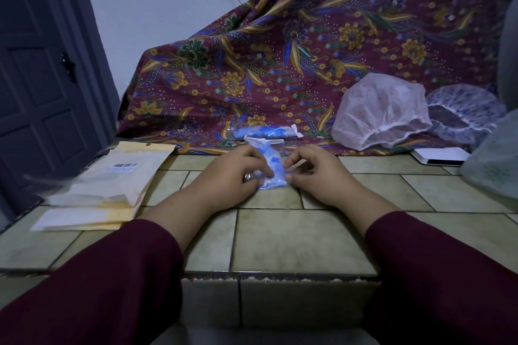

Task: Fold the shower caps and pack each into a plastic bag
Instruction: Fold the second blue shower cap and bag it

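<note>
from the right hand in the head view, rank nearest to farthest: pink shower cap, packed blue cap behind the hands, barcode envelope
From the right hand:
1. Packed blue cap, just behind the hands.
2. Pink shower cap, back right on the cloth.
3. Barcode envelope, far left on the tiles.

The left hand (238, 173) and the right hand (314, 173) cover both sides of the small blue-flowered bundle (273, 169), so you cannot tell if it is in a bag yet. The pale green bag (493, 165) is cut off by the right edge. The print on the envelope's label (123, 166) is too small to read.
</note>
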